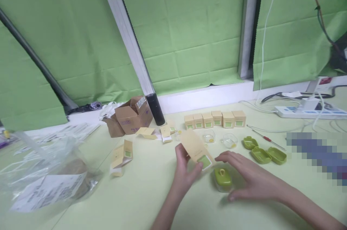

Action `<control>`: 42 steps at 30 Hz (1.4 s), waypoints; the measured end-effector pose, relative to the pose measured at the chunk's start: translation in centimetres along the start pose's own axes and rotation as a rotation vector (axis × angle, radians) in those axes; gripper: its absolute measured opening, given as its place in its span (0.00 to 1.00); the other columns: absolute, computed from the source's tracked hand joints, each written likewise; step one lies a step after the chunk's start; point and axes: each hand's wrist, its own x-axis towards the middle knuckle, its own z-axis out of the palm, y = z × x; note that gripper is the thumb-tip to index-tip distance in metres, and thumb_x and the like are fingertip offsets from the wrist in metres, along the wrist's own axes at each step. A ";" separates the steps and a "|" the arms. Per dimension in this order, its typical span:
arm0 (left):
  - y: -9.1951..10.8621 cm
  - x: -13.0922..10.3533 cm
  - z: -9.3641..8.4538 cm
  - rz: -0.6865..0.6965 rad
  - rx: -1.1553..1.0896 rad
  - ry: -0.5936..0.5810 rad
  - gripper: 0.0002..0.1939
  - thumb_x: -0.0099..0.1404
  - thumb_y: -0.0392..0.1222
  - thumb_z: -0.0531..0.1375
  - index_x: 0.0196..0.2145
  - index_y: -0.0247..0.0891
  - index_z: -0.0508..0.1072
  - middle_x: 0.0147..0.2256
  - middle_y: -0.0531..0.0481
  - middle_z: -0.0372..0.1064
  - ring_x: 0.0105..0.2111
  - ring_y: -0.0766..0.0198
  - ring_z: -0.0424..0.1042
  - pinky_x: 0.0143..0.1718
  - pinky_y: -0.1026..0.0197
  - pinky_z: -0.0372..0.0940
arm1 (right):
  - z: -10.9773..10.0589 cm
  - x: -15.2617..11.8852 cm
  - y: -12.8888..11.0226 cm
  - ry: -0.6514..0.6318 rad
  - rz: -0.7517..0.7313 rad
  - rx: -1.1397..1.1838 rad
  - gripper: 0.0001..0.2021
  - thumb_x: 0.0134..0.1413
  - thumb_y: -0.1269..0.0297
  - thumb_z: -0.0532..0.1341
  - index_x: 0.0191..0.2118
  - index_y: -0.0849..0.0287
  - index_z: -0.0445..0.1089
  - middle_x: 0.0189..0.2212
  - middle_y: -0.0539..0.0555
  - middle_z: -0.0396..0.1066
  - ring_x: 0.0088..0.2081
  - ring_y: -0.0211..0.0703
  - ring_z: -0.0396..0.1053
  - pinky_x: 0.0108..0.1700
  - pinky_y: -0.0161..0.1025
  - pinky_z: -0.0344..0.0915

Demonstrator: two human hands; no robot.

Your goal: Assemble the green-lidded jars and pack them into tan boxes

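Note:
My left hand [185,170] is closed around a pale yellow cardboard box [195,145], which is tilted and has a green patch on its lower side. My right hand [244,174] is spread, its thumb and fingers apart, with nothing between them. Just left of its palm stands a small clear container with a green lid [223,177] and a little yellow loop on top. Behind the hands sit two clear container bases [229,141], each with something yellow inside. Several green lids [260,154] lie to the right.
A row of small yellow boxes [217,119] stands at the back. Unfolded boxes [121,157] lie left, near an open brown carton [134,116]. A plastic bag [67,175] is far left. A red-handled screwdriver [267,138] and a power strip [311,111] are right.

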 end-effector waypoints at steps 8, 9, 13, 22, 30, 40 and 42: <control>-2.0 -1.5 -0.4 -0.187 0.328 -0.218 0.32 0.55 0.42 0.62 0.54 0.38 0.52 0.53 0.38 0.59 0.54 0.48 0.58 0.54 0.47 0.53 | -1.2 0.2 2.4 0.152 0.192 -0.055 0.29 0.50 0.55 0.61 0.58 0.49 0.57 0.46 0.56 0.70 0.41 0.51 0.71 0.41 0.49 0.70; -2.0 -1.8 -0.2 -0.197 0.347 -0.265 0.32 0.54 0.41 0.62 0.53 0.38 0.52 0.52 0.39 0.60 0.53 0.49 0.59 0.53 0.48 0.55 | -1.3 0.4 2.4 0.215 0.228 -0.012 0.27 0.51 0.54 0.61 0.58 0.49 0.57 0.48 0.57 0.68 0.42 0.51 0.70 0.43 0.50 0.69; -2.1 -2.8 0.9 -0.173 0.401 -0.474 0.29 0.53 0.36 0.61 0.49 0.39 0.52 0.47 0.41 0.61 0.46 0.52 0.65 0.45 0.52 0.59 | -0.9 1.1 1.5 0.304 0.351 0.401 0.25 0.53 0.53 0.60 0.56 0.51 0.59 0.50 0.56 0.68 0.46 0.49 0.70 0.46 0.47 0.69; -3.0 -2.9 1.0 -0.209 0.380 -0.444 0.30 0.56 0.39 0.61 0.51 0.40 0.48 0.45 0.41 0.61 0.44 0.53 0.64 0.45 0.50 0.58 | -1.5 0.5 0.1 0.119 0.194 0.275 0.19 0.47 0.59 0.64 0.47 0.50 0.67 0.46 0.54 0.69 0.45 0.52 0.68 0.47 0.53 0.66; -3.0 -2.4 1.3 0.017 0.342 -0.459 0.34 0.57 0.34 0.59 0.59 0.48 0.53 0.56 0.43 0.53 0.56 0.52 0.54 0.57 0.48 0.49 | -1.5 0.7 -0.9 -0.058 0.155 0.290 0.13 0.51 0.56 0.62 0.43 0.50 0.67 0.43 0.52 0.69 0.43 0.47 0.68 0.44 0.46 0.67; -3.2 -2.5 0.8 -0.095 0.411 -0.379 0.35 0.53 0.35 0.63 0.57 0.45 0.56 0.51 0.42 0.60 0.51 0.50 0.61 0.52 0.46 0.55 | 0.1 0.9 1.3 0.021 0.203 0.518 0.07 0.57 0.59 0.55 0.38 0.55 0.66 0.40 0.54 0.68 0.44 0.47 0.67 0.42 0.45 0.67; -2.8 -2.3 0.9 -0.052 0.428 -0.435 0.30 0.54 0.34 0.61 0.54 0.43 0.60 0.50 0.42 0.60 0.51 0.51 0.61 0.52 0.48 0.56 | 0.4 1.0 0.9 0.040 0.244 0.548 0.08 0.56 0.58 0.56 0.38 0.56 0.66 0.37 0.53 0.69 0.41 0.47 0.68 0.41 0.44 0.67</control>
